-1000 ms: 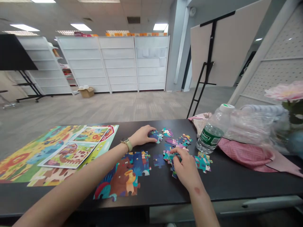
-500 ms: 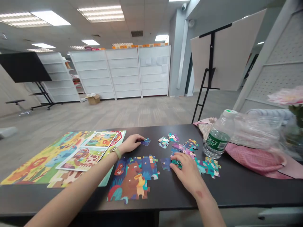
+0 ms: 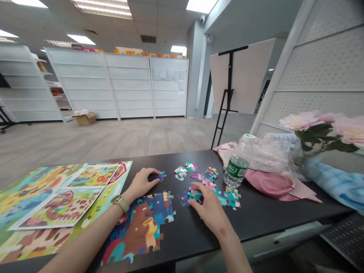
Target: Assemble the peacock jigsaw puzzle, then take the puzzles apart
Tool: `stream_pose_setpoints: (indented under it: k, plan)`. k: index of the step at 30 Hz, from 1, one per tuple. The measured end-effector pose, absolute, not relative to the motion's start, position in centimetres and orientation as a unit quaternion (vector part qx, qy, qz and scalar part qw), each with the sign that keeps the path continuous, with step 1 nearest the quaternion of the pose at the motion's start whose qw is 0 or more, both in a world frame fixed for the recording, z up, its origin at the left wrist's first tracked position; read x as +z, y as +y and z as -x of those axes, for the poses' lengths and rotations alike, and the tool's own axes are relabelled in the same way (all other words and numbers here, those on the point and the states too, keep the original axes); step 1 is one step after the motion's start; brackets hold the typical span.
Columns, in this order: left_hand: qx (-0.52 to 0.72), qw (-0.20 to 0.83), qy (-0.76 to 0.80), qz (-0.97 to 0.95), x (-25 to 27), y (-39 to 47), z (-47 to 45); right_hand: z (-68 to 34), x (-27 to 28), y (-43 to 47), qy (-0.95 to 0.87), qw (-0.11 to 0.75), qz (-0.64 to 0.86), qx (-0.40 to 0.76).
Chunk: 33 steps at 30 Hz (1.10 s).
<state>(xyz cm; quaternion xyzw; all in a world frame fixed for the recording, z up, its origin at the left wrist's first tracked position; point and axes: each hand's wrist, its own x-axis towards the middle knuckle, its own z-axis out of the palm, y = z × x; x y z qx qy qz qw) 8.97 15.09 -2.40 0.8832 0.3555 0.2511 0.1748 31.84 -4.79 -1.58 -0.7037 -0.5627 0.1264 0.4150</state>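
My left hand [image 3: 143, 182], with a watch on its wrist, rests on the dark table. Its thumb and fingertips are at the left end of a dark blue puzzle piece [image 3: 161, 175]. The fingers of my right hand [image 3: 207, 206] curl around a teal puzzle piece [image 3: 196, 195], partly hidden by them. Just left of that lies a dark blue puzzle piece [image 3: 183, 197]. Between my forearms is a joined puzzle section [image 3: 142, 227] showing a brown bear. Loose and joined pieces [image 3: 229, 197] spread beyond my right hand.
Printed picture sheets [image 3: 68, 204] and a larger colourful picture lie at the left. A water bottle [image 3: 237, 163] stands right of the pieces, beside pink cloth [image 3: 270, 184], clear plastic and flowers [image 3: 321, 123]. The table's front edge [image 3: 210, 250] runs below my right hand.
The view has turned to the right, showing more of the flowers and blue cloth. My left thumb now shows apart from the index finger. My right hand stays around the teal piece.
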Motion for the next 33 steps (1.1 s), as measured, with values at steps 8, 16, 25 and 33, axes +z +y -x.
stream_pose_setpoints:
  k: [8, 16, 25, 33]
  plan:
    - [0.227, 0.133, 0.346, -0.901, -1.9, 14.2, -9.2, -31.5, -0.6, -5.3, -0.591, 0.445, 0.669, 0.073]
    - [0.234, 0.140, 0.347, -0.897, -2.2, 14.3, -9.1, -34.0, -1.9, -5.1, -0.525, 0.415, 0.743, -0.012]
    - [0.251, 0.148, 0.350, -0.890, -2.4, 14.4, -9.1, -38.2, -0.9, -7.4, -0.460, 0.405, 0.790, 0.008]
    - [0.280, 0.170, 0.271, -0.905, -1.4, 13.3, -9.6, -31.1, 0.0, -6.0, -0.592, 0.343, 0.723, 0.099]
